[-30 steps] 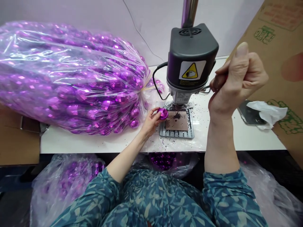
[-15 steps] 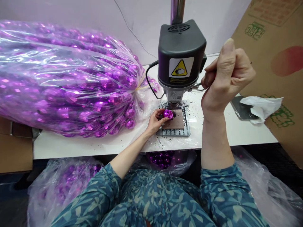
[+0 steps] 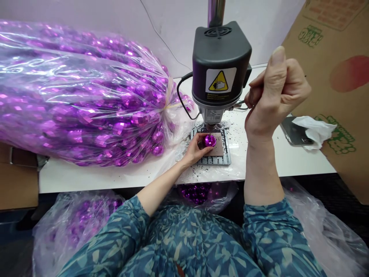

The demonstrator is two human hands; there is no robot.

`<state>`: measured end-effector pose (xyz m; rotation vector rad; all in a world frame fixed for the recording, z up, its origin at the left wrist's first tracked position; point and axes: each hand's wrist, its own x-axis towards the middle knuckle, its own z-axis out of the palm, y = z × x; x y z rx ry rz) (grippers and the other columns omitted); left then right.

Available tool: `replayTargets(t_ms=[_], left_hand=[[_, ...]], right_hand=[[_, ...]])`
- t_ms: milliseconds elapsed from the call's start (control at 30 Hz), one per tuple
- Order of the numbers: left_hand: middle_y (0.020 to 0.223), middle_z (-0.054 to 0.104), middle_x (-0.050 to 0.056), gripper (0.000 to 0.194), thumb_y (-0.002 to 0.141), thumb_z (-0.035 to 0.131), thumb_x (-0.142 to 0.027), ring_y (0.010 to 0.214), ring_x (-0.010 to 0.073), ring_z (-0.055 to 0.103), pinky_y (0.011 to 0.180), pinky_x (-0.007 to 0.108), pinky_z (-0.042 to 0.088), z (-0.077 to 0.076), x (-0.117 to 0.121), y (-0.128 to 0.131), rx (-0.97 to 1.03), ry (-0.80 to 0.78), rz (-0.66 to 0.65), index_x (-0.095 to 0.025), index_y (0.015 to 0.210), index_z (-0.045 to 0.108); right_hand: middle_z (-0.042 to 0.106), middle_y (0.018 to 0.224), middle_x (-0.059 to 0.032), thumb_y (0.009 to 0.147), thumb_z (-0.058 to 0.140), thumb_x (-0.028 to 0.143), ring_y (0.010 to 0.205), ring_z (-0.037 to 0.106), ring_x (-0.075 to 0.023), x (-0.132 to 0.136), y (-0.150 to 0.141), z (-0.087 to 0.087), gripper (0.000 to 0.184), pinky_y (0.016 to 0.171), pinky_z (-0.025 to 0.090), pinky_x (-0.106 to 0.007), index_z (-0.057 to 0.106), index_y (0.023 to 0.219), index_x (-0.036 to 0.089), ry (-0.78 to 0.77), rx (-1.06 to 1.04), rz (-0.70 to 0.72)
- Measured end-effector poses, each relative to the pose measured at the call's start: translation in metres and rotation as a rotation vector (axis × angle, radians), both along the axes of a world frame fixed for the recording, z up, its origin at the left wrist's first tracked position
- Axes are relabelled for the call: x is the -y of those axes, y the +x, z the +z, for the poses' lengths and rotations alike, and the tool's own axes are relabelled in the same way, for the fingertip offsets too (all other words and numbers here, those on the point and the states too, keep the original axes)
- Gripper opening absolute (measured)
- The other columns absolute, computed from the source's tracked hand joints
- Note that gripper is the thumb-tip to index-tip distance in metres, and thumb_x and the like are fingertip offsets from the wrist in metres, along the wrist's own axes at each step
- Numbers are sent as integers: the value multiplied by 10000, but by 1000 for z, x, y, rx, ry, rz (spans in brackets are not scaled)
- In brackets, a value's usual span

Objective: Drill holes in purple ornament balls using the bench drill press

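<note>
Between the thumb and fingers of my left hand (image 3: pixel 196 149) is a shiny purple faceted ball (image 3: pixel 209 141). It sits over the square brown board (image 3: pixel 218 150) on the slotted metal base (image 3: pixel 201 162), under the chuck of a black bench drill press (image 3: pixel 221 57). My right hand (image 3: pixel 273 90) is raised beside the motor housing and closed around the drill press's feed lever (image 3: pixel 241 102); most of the lever is hidden by the fingers. Dark shavings are scattered over the board and base.
A large tied plastic bag (image 3: pixel 86 100) of purple balls fills the table's left side. To the right lie a phone (image 3: pixel 294 130) and a crumpled tissue (image 3: pixel 319 132), beside a cardboard box (image 3: pixel 340 46). More bagged balls (image 3: pixel 196 193) sit below the table edge.
My left hand has moved slightly right with the purple ball, bringing it nearer the spot under the chuck. My right hand stays in place at the lever.
</note>
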<state>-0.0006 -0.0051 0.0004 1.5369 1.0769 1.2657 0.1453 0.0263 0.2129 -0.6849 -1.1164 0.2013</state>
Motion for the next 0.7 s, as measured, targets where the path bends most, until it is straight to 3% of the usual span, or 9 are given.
replayTargets(t_ms=[167,300,700], left_hand=[[1309,724,147,638,818,918,-471,1229,289,717,1101,482,565,-3,-1,1,24,-2,-10,-202,1284,576],[1307,720,147,651,823,912,-498,1229,295,718,1097,492,574,-5,-1,0,28,0,-25,-201,1289,569],[1313,716,142,646,835,899,-526,1234,301,712,1107,514,564,-6,0,-1,34,37,-24,-214,1298,574]], right_hand=[[321,494,45,842,516,831,423,302,-31,2,0,-2,693,459,251,-283,370,598,198,11,-46,5],[345,497,58,905,572,710,430,339,-12,7,0,-7,631,486,272,-251,409,597,185,72,-63,55],[303,482,56,1018,525,481,429,339,11,20,3,-41,548,449,318,-196,374,602,157,186,-104,99]])
